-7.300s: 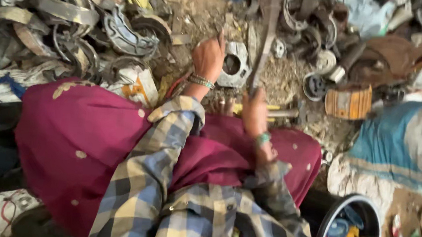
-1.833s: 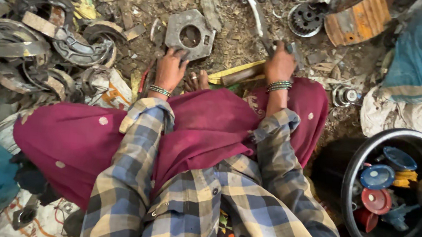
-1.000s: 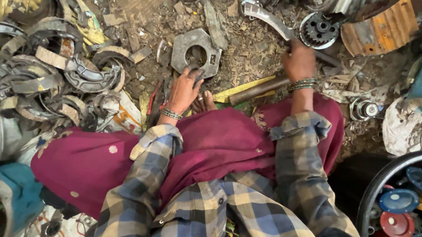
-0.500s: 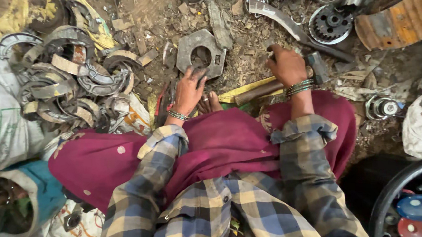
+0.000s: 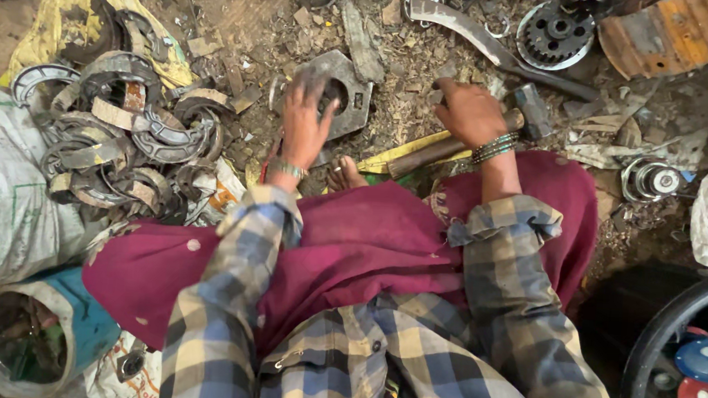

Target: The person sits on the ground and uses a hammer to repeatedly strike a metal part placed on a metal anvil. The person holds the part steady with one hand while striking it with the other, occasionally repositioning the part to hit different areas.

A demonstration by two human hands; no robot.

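Steadying the metal plate (image 5: 346,92), left hand (image 5: 305,122) lies flat; right hand (image 5: 470,112) grips the hammer (image 5: 489,129) — a glancing blow could crush fingers.

I see a checked shirt in blue, yellow and grey, its cuffs buttoned at both wrists. A maroon cloth with small pale dots covers my lap. My left hand (image 5: 305,126) wears a beaded wristband; my right hand (image 5: 470,112) wears green bangles.
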